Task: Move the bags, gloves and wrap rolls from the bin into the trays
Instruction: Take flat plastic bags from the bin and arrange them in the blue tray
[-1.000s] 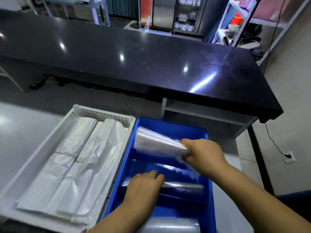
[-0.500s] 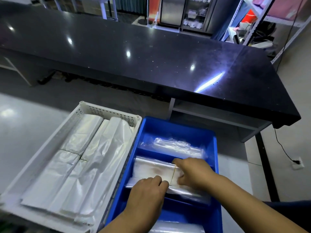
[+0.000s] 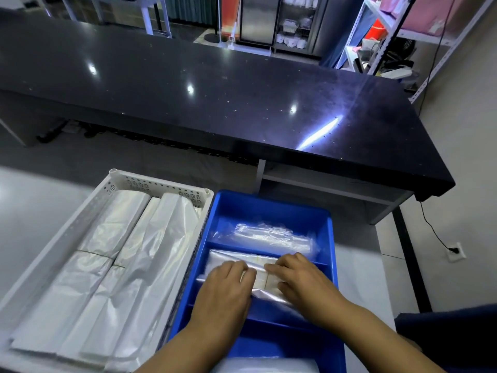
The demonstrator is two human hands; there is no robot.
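A blue divided tray (image 3: 271,201) stands in front of me. In its middle compartment lies a banded bundle of clear plastic bags (image 3: 231,258). My left hand (image 3: 228,289) rests on the bundle's left part, fingers laid over it. My right hand (image 3: 301,281) presses its right part with flat fingers. The far compartment holds a crinkled pack of clear bags or gloves (image 3: 271,235). A clear wrap roll (image 3: 269,366) shows at the bottom edge in the near compartment. Left of the blue tray, a white perforated tray (image 3: 150,181) holds several folded white bags (image 3: 107,265).
A long black counter (image 3: 215,90) runs across beyond the trays, with a shelf opening under its right end. Metal shelving (image 3: 376,36) stands at the back right. A cable runs to a wall socket (image 3: 455,251) on the right.
My right hand brought the bundle of clear bags down from above the blue tray into its middle compartment. Both hands now lie on top of it.
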